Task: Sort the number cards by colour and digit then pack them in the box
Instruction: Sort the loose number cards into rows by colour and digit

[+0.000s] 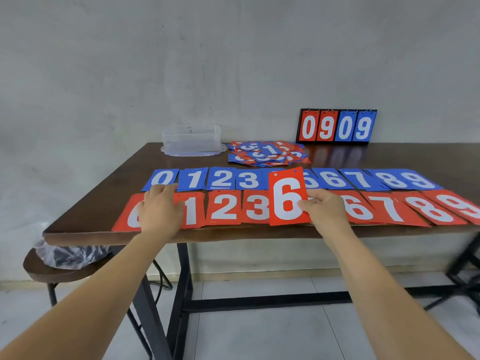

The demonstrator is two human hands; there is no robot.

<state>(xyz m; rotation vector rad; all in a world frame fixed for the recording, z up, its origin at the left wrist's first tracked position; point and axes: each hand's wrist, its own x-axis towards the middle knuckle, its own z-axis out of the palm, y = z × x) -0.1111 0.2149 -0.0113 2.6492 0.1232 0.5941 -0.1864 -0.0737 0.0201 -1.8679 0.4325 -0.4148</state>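
You're mid-sort: your right hand pinches a red 6, held over the red row beside the 3. Your left hand lies flat on the red 0. Next, likely, lay it squarely on the 6 pile, just right.

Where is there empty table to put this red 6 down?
Bare wood shows left of the box, by the left edge of the table, and right of the loose pile, between the scoreboard and the blue row. The front is crowded: the red row fills it to the edge.
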